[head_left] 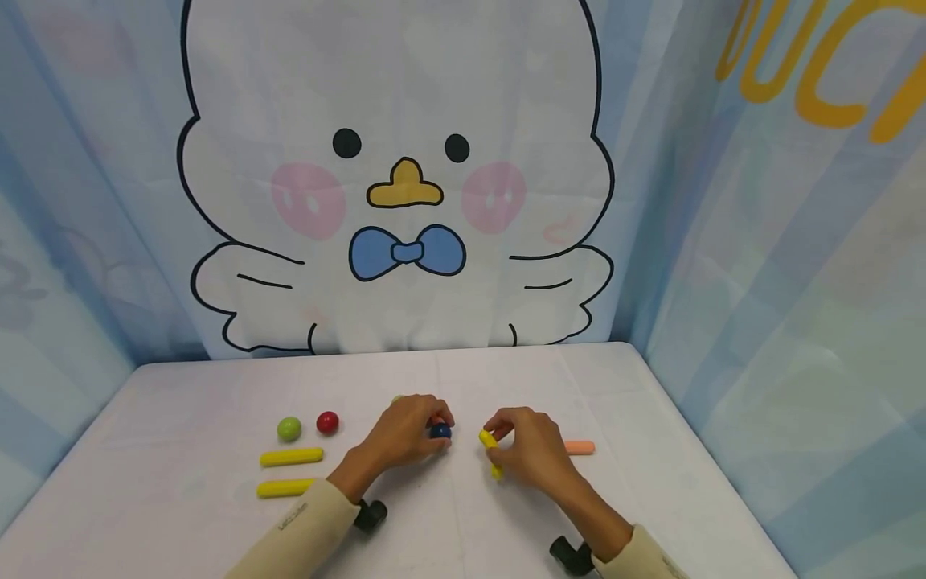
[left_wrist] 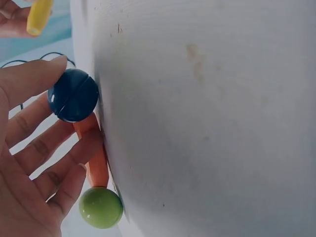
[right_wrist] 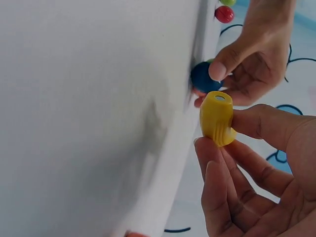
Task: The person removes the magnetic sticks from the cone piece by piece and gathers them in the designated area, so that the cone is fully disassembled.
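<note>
My left hand [head_left: 407, 430] pinches a dark blue ball [left_wrist: 74, 95] with a slit across it, thumb on its near side. In the left wrist view an orange stick [left_wrist: 98, 165] runs from the blue ball to a green ball [left_wrist: 101, 207], fingers resting along it. The head view mostly hides that stick and green ball behind the hand. My right hand [head_left: 534, 450] pinches a short yellow stick [right_wrist: 217, 118] between thumb and fingers, above the table. A hole shows in the stick's end. The yellow stick and blue ball are apart.
Left on the white table [head_left: 181, 531] lie another green ball [head_left: 288, 429], a red ball [head_left: 328, 423] and two yellow sticks, one farther back [head_left: 292, 457] and one nearer [head_left: 284, 488]. A light orange stick [head_left: 581, 447] shows beyond the right hand. Printed curtains [head_left: 405, 88] enclose the table.
</note>
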The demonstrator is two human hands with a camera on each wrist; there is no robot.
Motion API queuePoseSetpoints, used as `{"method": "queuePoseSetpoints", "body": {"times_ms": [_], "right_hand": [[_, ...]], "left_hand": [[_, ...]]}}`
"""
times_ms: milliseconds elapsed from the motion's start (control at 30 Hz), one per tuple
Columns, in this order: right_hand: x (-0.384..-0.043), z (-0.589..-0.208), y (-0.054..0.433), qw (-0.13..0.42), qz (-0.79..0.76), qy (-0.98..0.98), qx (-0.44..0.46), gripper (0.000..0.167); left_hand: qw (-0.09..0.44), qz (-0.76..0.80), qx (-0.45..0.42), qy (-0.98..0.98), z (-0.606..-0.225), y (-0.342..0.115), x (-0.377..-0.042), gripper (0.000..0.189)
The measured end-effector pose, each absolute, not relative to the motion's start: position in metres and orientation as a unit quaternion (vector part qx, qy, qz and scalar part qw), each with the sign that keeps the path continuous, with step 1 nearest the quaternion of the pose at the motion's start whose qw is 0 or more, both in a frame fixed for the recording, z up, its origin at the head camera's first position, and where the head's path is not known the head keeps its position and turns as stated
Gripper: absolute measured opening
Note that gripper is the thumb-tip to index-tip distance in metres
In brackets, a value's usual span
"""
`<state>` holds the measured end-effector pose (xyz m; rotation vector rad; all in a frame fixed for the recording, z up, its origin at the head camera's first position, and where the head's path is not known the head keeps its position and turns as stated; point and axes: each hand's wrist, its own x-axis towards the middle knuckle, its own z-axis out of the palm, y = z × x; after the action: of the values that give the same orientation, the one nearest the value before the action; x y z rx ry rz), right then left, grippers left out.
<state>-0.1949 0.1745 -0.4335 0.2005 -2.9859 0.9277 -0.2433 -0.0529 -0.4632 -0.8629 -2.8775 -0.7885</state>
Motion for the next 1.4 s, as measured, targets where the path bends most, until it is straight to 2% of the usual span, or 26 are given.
{"method": "queuePoseSetpoints", "body": {"times_ms": [300,667,1067,1400], "right_hand": [[-0.187,-0.429,0.199,0.030,0.294,-0.955,0.026,0.025],[-0.177,-0.421,0.228,0.014,0.294,-0.955,-0.037,0.026],[-0.165,-0.420,0.264,0.025,0.275,-0.960,-0.043,0.028],[-0.159,-0.425,0.284,0.021,0.255,-0.966,-0.046,0.027]], "left_hand": [[0.037,-0.252,-0.289,-0.923,-0.466,-0.052,-0.243,0.017],[0.028,-0.262,-0.302,-0.916,-0.466,-0.053,-0.240,0.028],[0.040,-0.284,-0.299,-0.910,-0.461,-0.051,-0.236,0.039],[0.025,-0.291,-0.295,-0.910,-0.460,-0.052,-0.236,0.039]]}}
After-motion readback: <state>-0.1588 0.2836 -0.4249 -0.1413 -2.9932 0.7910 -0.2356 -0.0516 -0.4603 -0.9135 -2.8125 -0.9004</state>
